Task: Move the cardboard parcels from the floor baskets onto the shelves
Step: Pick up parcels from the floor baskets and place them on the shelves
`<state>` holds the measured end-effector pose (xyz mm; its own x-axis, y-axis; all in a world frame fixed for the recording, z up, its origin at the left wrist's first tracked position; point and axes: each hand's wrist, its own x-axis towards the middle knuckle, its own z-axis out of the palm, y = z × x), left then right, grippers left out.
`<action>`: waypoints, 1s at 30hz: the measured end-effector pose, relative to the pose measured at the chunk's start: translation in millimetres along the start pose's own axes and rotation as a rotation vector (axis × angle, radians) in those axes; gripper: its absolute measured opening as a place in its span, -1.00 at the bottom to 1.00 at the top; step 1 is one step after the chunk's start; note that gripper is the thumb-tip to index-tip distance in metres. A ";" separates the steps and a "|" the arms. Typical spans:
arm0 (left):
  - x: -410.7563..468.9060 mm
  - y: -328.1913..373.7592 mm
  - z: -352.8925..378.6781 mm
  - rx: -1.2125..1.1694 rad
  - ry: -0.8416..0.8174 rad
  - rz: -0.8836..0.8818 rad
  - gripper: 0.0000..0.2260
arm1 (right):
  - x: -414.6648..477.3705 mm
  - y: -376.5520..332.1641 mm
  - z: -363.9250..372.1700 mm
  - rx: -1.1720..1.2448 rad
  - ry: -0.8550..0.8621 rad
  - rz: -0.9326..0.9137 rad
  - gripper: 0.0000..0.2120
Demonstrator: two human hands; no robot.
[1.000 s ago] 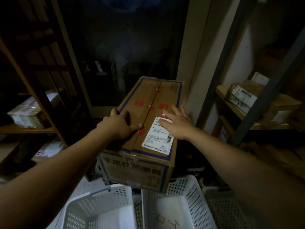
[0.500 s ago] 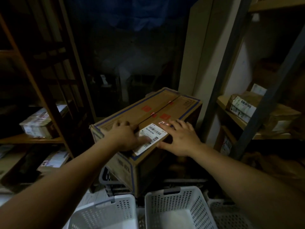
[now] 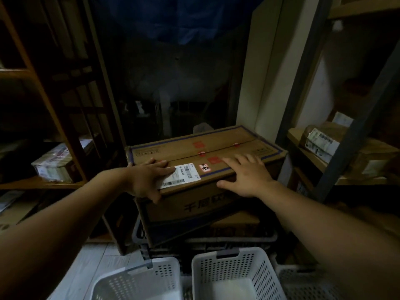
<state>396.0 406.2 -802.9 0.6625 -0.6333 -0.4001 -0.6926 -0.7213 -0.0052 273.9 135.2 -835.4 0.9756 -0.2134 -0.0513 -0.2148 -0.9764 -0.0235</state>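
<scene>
Because the room is dim, the far middle shows only as a dark recess, and what stands there cannot be made out. The person's forearms are cut off by the near edge, and the shelves on both sides run out of frame. The cardboard parcel (image 3: 216,144) lies in the middle with its long side across the scene. It sits on a stack that is hard to read: a second box (image 3: 236,221) seems to lie under it, with dark crates (image 3: 216,240) lower still, and its underside is hidden. The print on its near face is blurred and partly covered by the right wrist. The left hand (image 3: 147,178) lies palm down on the near left part of the lid. Its fingers (image 3: 160,164) are straight and together, touching the white label's (image 3: 184,175) left end, and its thumb hangs over the near edge. The right hand (image 3: 249,176) rests flat on the near right part of the lid, fingers spread apart, thumb lying along the near edge. Neither hand wraps the parcel, which lies beneath both palms and stretches away beyond the fingertips. Two white baskets (image 3: 164,276) (image 3: 255,269) stand on the floor nearest the camera, their near sides cut off. A wrapped parcel (image 3: 54,167) lies on the left shelf (image 3: 39,185) and a labelled one (image 3: 320,141) on the right shelf (image 3: 307,155), partly behind an upright.
</scene>
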 end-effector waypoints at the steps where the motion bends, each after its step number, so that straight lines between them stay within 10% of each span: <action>1: 1.3 -2.5 -1.7 -0.005 0.007 0.019 -0.05 | -2.5 -1.0 0.8 -0.015 0.018 -0.004 -0.18; 14: 28.5 2.5 27.6 -0.047 0.418 -0.266 -0.37 | 0.1 -8.8 4.9 0.007 0.048 0.141 -0.31; 30: 53.3 8.1 -11.4 -0.095 0.309 -0.335 -0.28 | 35.2 13.5 -22.6 0.031 0.011 0.214 -0.21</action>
<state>428.9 363.3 -813.8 0.9093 -0.4044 -0.0986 -0.4062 -0.9138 0.0019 306.4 113.7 -814.9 0.9079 -0.4165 -0.0476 -0.4184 -0.9072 -0.0440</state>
